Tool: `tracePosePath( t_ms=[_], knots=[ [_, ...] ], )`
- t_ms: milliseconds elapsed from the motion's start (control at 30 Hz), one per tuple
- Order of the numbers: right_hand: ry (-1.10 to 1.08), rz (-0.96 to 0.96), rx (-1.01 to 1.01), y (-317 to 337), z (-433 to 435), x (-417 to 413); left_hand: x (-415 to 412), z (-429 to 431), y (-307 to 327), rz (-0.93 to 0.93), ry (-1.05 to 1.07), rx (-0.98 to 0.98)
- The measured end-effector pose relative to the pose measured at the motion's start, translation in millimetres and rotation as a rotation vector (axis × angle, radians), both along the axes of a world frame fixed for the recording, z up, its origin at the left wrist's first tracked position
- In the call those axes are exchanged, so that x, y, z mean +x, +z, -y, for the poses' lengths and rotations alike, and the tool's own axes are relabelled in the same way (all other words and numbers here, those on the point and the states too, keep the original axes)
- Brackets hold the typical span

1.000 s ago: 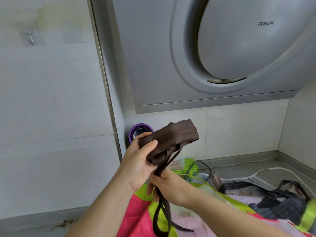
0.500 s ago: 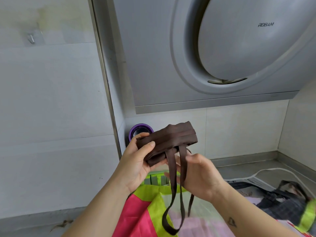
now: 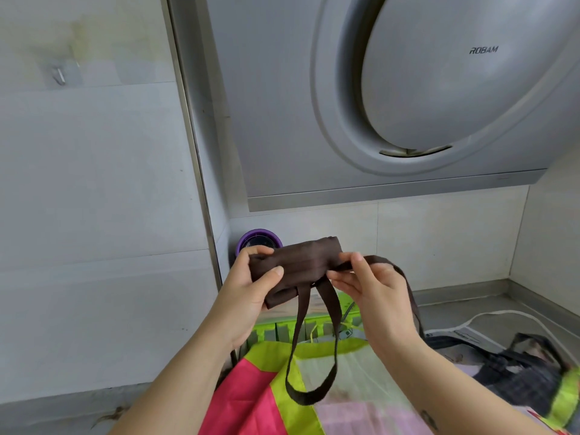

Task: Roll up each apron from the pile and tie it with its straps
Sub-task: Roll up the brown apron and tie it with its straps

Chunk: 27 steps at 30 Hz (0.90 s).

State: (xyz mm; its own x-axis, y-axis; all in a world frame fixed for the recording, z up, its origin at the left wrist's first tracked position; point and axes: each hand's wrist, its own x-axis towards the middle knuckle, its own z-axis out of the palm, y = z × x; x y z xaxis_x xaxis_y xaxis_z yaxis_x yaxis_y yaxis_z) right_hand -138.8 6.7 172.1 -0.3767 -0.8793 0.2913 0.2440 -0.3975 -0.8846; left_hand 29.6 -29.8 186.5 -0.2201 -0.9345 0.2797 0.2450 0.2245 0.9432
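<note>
Strap (image 3: 354, 265) now lifted rightward by my right hand (image 3: 370, 285), pinching it; left hand (image 3: 248, 288) clamps the rolled brown apron (image 3: 298, 265) — wrapping begins.

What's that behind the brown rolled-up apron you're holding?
Behind the brown apron roll, against the tiled wall, a round purple-rimmed object peeks out above the left hand. Its lower part is hidden by the roll and hand, so I cannot tell what it is.
</note>
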Motion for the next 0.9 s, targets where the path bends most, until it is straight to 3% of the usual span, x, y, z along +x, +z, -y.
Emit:
tracePosePath(
  t_ms=[167,267,400,533,667,767,900],
  knots=[
    [0.062,-0.48,-0.019,22.3,-4.3,-4.1,0.3,-0.4,-1.7,0.288,0.147,-0.169],
    [0.184,-0.756,-0.014,34.1,-1.5,-11.9,-1.8,-2.8,-2.0,0.332,0.148,-0.202],
    [0.285,-0.892,0.015,50.1,3.0,-24.5,1.0,-4.6,2.4,0.416,0.106,-0.231],
    [0.229,-0.97,0.008,62.4,15.2,-35.5,4.6,-12.4,7.9,0.501,-0.113,-0.259],
    [0.354,-0.79,0.112,62.1,22.1,-40.8,4.0,-21.6,15.6,0.397,-0.294,-0.236],
    [0.545,-0.514,0.261,46.9,27.2,-47.4,7.1,-24.7,19.8,0.283,-0.398,-0.201],
    [0.658,-0.079,0.338,9.2,42.8,-44.6,6.6,-27.0,22.9,-0.034,-0.537,-0.076]
  ],
)
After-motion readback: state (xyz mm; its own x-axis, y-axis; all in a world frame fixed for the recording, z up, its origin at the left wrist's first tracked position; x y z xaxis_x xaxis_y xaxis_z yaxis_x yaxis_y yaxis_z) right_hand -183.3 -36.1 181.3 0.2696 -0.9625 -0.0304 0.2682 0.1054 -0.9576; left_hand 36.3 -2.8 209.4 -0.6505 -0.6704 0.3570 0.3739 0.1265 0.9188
